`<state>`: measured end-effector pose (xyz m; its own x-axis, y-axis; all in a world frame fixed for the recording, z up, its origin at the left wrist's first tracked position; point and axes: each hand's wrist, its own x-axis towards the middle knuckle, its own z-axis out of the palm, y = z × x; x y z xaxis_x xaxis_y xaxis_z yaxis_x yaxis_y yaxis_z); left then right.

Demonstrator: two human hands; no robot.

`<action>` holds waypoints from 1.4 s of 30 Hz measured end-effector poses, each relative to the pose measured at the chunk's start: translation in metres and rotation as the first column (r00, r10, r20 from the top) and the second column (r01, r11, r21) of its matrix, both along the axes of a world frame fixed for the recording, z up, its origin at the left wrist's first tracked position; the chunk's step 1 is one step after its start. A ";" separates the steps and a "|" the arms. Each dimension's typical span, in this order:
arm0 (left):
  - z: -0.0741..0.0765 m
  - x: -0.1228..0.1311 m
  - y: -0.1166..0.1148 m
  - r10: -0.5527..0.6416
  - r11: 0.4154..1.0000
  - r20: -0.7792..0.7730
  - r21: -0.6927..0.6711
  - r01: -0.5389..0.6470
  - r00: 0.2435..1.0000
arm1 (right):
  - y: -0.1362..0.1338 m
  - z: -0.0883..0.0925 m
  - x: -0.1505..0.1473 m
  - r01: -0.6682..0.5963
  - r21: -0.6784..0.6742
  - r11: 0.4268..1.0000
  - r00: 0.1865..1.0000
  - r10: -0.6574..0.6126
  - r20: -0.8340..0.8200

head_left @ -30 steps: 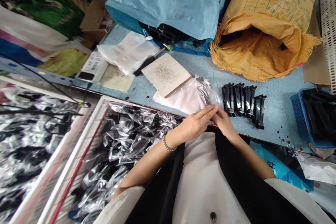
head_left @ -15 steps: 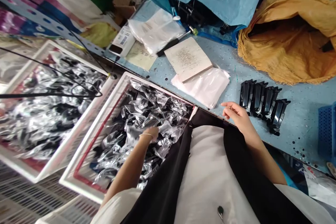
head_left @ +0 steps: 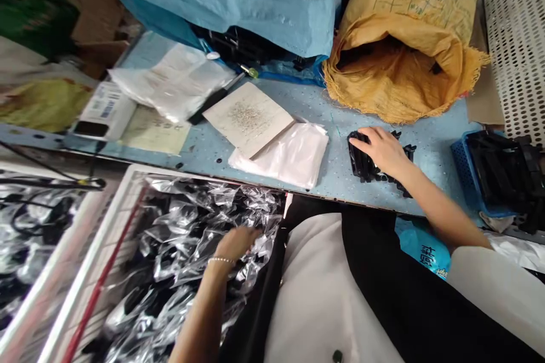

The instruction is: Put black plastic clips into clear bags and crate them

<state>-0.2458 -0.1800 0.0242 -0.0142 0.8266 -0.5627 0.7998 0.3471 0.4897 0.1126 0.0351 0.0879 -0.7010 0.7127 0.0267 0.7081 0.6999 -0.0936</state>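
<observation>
At the row of black plastic parts (head_left: 385, 174) on the bench, my right hand (head_left: 381, 150) has its fingers curled over the leftmost part. The parts stand side by side, partly covered by this hand. My left hand (head_left: 236, 243), a bracelet at its wrist, is over the white crate (head_left: 100, 238) of black items in clear plastic bags (head_left: 179, 255). Its fingers point right and are blurred, so I cannot make out whether they hold anything. Between the hands, a stack of clear plastic bags (head_left: 293, 159) lies partly under a square board (head_left: 247, 116) with specks on it.
A blue sack (head_left: 242, 0) and an open yellow sack (head_left: 409, 62) stand at the back. To the right is a blue basket (head_left: 466, 173) of black parts. A screwdriver (head_left: 221, 99), more plastic bags (head_left: 166, 76) and a white box (head_left: 104, 110) lie left. The bench edge (head_left: 204, 176) overhangs the crate.
My view has swung to the right. My right hand has moved from the bench edge onto the black parts. My left hand is still over the crate, its fingers now pointing right.
</observation>
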 end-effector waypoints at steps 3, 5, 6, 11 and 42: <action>0.014 0.029 0.050 0.027 0.927 -0.012 0.375 -0.021 1.000 | 0.030 -0.005 -0.018 -0.281 0.016 0.960 0.948 0.274 0.162; 0.019 0.059 0.089 0.017 0.796 -0.087 0.604 0.039 0.996 | 0.037 -0.004 -0.028 -0.396 -0.008 0.918 0.904 0.392 0.174; 0.019 0.072 0.107 0.005 0.773 -0.140 0.629 0.085 0.990 | 0.037 -0.002 -0.030 -0.421 -0.026 0.907 0.894 0.419 0.157; 0.009 0.081 0.153 0.077 0.835 -0.018 0.548 -0.054 0.997 | 0.015 0.014 -0.009 -0.165 -0.209 0.964 0.980 0.137 -0.143; 0.015 0.020 0.148 -0.055 0.668 0.145 0.741 -0.072 0.988 | -0.079 -0.051 -0.087 -0.500 -0.829 -0.252 0.433 -0.901 0.013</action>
<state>-0.2256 -0.0322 0.0388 0.0038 0.9704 0.2414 0.6981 -0.1754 0.6942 0.0251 -0.0442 0.0373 -0.6394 0.4616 -0.6150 -0.1136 -0.8477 -0.5182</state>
